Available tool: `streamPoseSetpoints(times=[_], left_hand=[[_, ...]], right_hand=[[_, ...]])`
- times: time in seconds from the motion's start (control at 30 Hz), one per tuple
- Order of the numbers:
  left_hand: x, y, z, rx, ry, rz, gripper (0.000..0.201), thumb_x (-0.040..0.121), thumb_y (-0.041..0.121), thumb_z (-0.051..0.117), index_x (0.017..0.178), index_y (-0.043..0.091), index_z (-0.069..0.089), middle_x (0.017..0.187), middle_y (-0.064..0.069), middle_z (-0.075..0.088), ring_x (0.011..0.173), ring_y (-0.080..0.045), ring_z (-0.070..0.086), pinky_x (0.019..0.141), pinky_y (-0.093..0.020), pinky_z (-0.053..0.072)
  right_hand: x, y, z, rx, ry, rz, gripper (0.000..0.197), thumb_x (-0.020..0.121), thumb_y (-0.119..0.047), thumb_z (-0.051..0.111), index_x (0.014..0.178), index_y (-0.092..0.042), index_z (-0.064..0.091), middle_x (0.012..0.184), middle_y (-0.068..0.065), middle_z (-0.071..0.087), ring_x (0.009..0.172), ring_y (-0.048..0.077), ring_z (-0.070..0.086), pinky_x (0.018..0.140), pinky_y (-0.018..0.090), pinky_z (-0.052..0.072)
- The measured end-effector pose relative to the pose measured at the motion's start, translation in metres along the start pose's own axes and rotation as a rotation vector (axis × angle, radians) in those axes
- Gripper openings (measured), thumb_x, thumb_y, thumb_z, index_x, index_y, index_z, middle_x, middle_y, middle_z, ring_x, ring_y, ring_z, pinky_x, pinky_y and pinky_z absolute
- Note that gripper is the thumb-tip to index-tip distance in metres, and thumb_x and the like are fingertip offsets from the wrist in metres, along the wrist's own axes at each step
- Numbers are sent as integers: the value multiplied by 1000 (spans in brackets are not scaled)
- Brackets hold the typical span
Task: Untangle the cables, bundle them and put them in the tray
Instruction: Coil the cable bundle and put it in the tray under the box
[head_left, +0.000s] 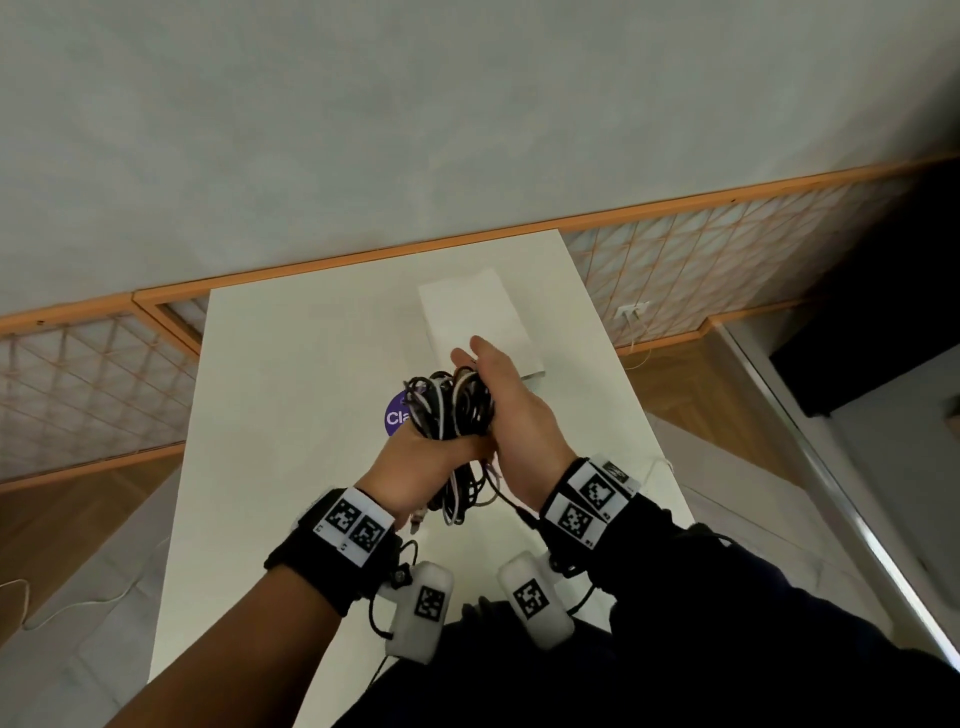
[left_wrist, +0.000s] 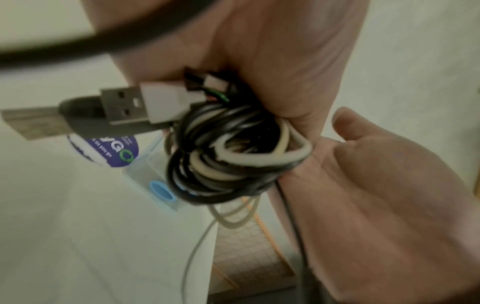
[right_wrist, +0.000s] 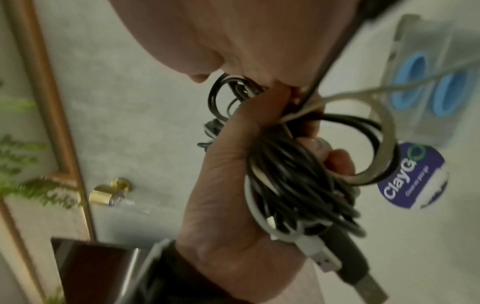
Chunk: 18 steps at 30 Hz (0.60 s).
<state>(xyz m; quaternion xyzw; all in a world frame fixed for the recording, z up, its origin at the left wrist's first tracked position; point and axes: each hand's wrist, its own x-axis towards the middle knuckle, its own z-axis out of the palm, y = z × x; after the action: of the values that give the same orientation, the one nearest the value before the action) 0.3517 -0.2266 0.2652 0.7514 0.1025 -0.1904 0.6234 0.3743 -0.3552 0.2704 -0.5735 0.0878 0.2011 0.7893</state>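
A tangled bundle of black and white cables (head_left: 451, 406) is held up over the white table. My left hand (head_left: 418, 457) grips it from below, fingers curled round the coils (right_wrist: 291, 181). My right hand (head_left: 500, 387) lies flat against the bundle's right side with straight fingers, its palm (left_wrist: 376, 195) open. Two USB plugs (left_wrist: 122, 105) stick out beside my left palm. Loose cable ends (head_left: 462, 501) hang under my left hand. The tray (head_left: 470, 317) sits on the table just beyond my hands, and in the right wrist view it (right_wrist: 405, 41) shows blue ovals.
A round purple sticker (head_left: 395, 417) lies on the table (head_left: 285, 389) under the bundle. The table is narrow, with wooden floor on both sides and a wall behind. A wall socket (head_left: 631, 310) with a thin cable is at the right.
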Motion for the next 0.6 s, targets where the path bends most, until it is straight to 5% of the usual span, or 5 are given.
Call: streamPoseSetpoints(times=[0.13,0.23,0.37,0.5,0.6], left_hand=[[1,-1,0,81,57,17,21,94,10,70,105,28,74,74,15,78,66,5,72,58,-12,54],[7,-4,-1,251,87,-55,28,71,49,68,98,42,73,84,11,79,87,-16,76,95,-50,60],[0,2,0,458,3,16,14,87,26,62,84,39,63,68,20,71,83,-5,68,111,-62,40],[2,-8,0,596,26,150,56,93,31,59,147,18,51,143,-8,62,135,-24,58,119,-55,39],[-2,2,2,482,-33,214,63,92,40,58,147,10,48,139,-2,63,135,-22,59,118,-49,42]], right_hand=[[-5,1,3,-317,-56,-70,54,103,-52,56,152,-32,44,148,-9,57,128,2,57,114,27,42],[-1,7,7,-314,73,-119,33,98,-38,68,128,-24,62,119,-1,73,109,9,70,103,34,56],[-3,9,12,-345,77,-204,23,98,-22,67,120,-21,63,108,-1,72,92,1,68,82,19,56],[-7,3,15,-384,34,-216,51,77,-41,89,121,-31,65,110,-11,71,102,4,71,92,27,59],[-6,-3,17,-370,69,-288,31,79,-32,89,104,-23,72,98,-6,76,92,6,73,88,29,61]])
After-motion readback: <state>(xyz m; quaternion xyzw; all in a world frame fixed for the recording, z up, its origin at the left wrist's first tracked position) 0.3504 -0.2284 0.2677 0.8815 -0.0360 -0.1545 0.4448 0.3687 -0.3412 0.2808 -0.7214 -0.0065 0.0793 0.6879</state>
